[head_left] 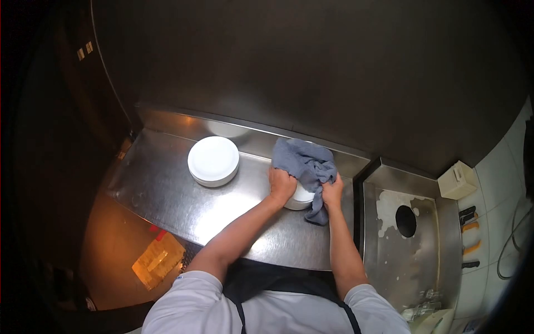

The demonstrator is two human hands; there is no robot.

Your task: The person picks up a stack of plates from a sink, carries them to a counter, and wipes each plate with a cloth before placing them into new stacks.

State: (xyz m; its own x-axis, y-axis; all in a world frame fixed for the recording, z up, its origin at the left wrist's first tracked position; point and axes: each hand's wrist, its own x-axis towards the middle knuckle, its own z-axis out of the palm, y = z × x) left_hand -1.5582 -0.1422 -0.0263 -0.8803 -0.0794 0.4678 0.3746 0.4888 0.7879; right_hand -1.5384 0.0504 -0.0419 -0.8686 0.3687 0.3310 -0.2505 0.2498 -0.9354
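Note:
A grey-blue cloth is bunched over a stack of white plates on the steel counter, hiding most of the stack. My left hand is closed on the cloth's left side, at the edge of the plates. On the right side my right hand grips the same cloth, and a fold of it hangs down beside that hand. Farther left stands another stack of round white plates, which neither hand touches.
The steel counter runs along a dark wall. To the right is a wet steel sink with a dark round opening. Knives hang on the tiled wall near a cream box. Flattened cardboard lies lower left.

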